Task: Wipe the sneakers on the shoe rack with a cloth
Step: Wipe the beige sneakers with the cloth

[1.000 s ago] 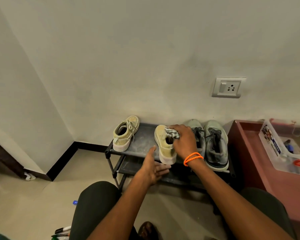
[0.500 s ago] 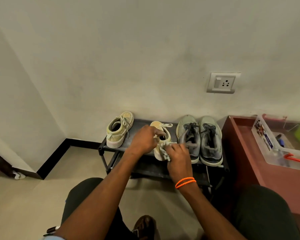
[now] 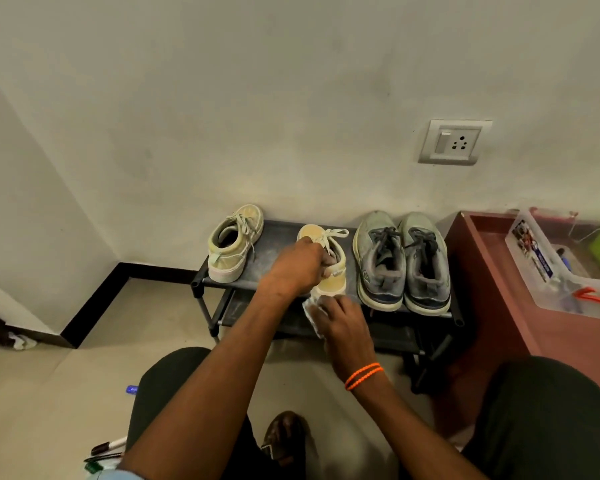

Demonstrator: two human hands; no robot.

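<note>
Wipe is mid-cycle on one shoe, judging from hand placement. Nearest: right hand (image 3: 343, 322), orange band on the wrist, presses a pale cloth (image 3: 311, 311) against the heel end of the middle yellow sneaker (image 3: 329, 268); fingers curled over the cloth, bunching it against the sole edge at the rack's front lip. Just beyond, left hand (image 3: 297, 268) steadies that sneaker from above, fingers hooked into the collar opening near the laces. The shoe sits on the top shelf of the black shoe rack (image 3: 281, 233), toe toward the wall. Left of it, well apart and angled, is the other yellow sneaker (image 3: 234, 247); untouched by either hand. On the right, a grey pair (image 3: 400, 261) stands side by side, the two shoes touching, also not being handled. Can't tell from surface look which shoes are already clean; all look dull in this light. My read: heel pass in progress on this one, and possibly three shoes left. Lower shelf contents not visible.
</note>
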